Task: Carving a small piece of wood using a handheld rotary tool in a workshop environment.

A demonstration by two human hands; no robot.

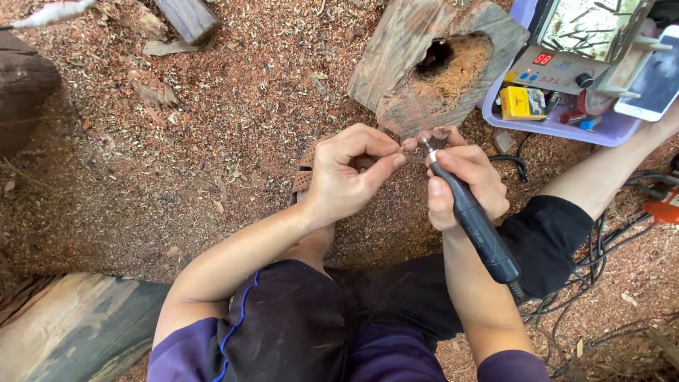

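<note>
Two hands met at centre frame, just below the hollowed wood block [424, 67]. Your left hand [346, 177] pinched a small brownish piece [409, 144] between thumb and forefinger, fingers curled narrow around it; the piece was too small to make out in detail. Your right hand [463, 185] was wrapped tight around a black rotary handpiece [474, 219], held like a pen, with its metal tip touching or just beside the small piece. The handpiece body ran down and right across your wrist, and its cord [566, 297] trailed toward lower right.

You sat on ground covered in sawdust [177, 141], knees bent, dark shorts, a sandal [305, 173] partly hidden behind the left hand. At upper right sat a lilac plastic tray [601, 131], holding a control box [555, 69] with a red digit display and a knob, plus a yellow box [520, 102]. A phone [654, 78] leaned at the far right edge. A pale log [71, 325] lay at lower left, a dark log end [21, 92] at left edge, a wood offcut [187, 18] at top. Black cables bunched at right near an orange tool [661, 209].
</note>
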